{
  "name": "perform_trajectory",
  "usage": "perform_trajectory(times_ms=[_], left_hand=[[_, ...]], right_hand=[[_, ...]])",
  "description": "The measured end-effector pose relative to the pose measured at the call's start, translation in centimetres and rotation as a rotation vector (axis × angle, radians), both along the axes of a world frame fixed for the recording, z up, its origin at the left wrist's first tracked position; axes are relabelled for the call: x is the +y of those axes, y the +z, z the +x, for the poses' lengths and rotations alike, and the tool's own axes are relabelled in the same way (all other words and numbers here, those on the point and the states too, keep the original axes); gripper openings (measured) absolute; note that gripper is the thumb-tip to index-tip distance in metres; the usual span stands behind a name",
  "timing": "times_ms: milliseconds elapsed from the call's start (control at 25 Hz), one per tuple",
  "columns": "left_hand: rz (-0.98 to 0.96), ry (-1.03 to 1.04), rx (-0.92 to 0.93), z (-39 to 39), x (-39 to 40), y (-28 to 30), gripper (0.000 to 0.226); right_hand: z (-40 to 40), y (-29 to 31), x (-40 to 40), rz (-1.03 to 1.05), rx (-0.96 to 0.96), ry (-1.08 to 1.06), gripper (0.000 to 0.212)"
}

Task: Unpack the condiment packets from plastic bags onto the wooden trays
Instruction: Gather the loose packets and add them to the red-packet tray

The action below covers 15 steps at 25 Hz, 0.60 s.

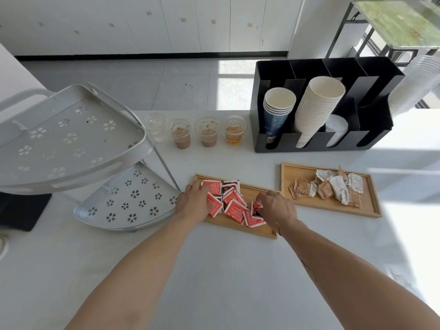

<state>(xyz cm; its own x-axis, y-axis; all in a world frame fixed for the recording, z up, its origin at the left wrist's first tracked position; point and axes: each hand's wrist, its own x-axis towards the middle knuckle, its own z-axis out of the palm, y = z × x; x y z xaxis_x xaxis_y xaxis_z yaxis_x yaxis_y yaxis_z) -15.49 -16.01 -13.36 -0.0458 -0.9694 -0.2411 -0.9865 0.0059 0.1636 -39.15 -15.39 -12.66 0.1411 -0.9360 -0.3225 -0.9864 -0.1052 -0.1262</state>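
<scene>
We look down over a white table [226, 270] with both bare forearms reaching away from us to a wooden tray [259, 228] in the middle of the scene. A heap of red condiment packets [234, 207] lies on this tray; each has white printing, but it is too small and blurred for us to read. Our left hand [194, 206] lies palm down on the left end of the heap, fingers spread and flat on the packets, pressing rather than gripping anything. Our right hand [277, 208] sits at the right end of the heap, knuckles up and fingers curled, thumb and fingertips pinched on the edge of a crumpled red packet [257, 207] that touches the others on the tray. To the right, a little farther off, a second wooden tray [333, 206] carries brown and white packets [331, 185]; their print is also unreadable. At far right a black organizer [262, 115] leans stacks of paper cups toward us, blue cups [277, 115] beside white cups [316, 110]. Left of it stand four clear plastic cups [208, 132], three with some brownish liquid. On the left stands a grey two-tier rack [71, 144] with flower-shaped holes.
</scene>
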Motion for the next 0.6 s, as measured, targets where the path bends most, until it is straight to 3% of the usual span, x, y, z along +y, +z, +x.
perform_trajectory(times_ms=[200,400,600], left_hand=[[-0.067,0.078,0.075,-0.7,4.1,1.8,0.041],[0.204,0.099,0.142,-0.2,10.4,2.8,0.049],[0.328,0.159,0.147,0.8,17.1,3.4,0.054]], right_hand=[[0.3,2.5,2.7,0.049,0.030,0.074,0.035],[0.5,4.9,6.1,0.125,0.084,0.177,0.034],[1.1,6.4,9.4,0.196,0.097,0.275,0.036]])
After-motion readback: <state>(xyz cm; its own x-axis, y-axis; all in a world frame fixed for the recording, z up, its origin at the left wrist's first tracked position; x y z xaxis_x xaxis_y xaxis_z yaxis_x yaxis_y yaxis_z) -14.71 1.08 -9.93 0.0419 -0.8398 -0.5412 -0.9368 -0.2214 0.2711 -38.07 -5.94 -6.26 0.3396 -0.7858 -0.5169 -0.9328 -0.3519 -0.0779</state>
